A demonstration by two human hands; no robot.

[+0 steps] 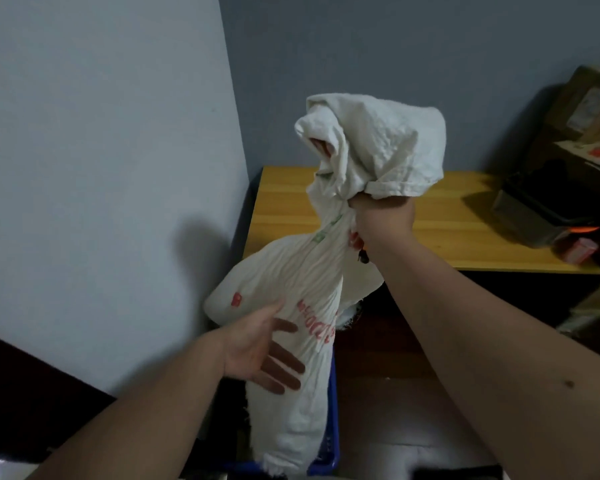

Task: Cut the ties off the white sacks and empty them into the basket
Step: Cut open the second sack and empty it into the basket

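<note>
The right hand (381,216) is clenching a crumpled white woven sack with red print (302,282) aloft; the left hand (260,348) is lying open-fingered against its lower side, over the blue plastic basket (331,410).

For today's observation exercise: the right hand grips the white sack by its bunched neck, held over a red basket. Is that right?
Not quite. The head view shows the basket is blue, not red. The right hand does grip the white sack by its bunched neck.
</note>
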